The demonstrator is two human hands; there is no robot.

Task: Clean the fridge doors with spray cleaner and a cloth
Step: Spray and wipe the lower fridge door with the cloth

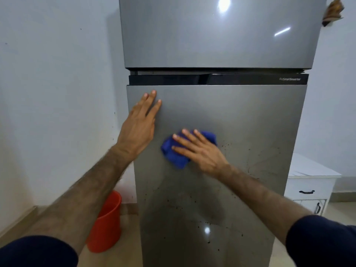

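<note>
A tall grey fridge fills the middle of the view, with an upper door (217, 35) and a lower door (250, 116) split by a black strip. My right hand (198, 151) presses a crumpled blue cloth (173, 155) flat against the lower door, fingers straight and spread over it. My left hand (139, 122) lies flat on the lower door's upper left edge with straight fingers. Dark specks and smears dot the lower door to the right of and below the cloth. No spray bottle is in view.
A red bucket (107, 224) stands on the floor at the fridge's left side, against the white wall (57, 93). A white cabinet (312, 187) with black handles stands to the right of the fridge. A brown object (334, 11) hangs at the fridge's top right corner.
</note>
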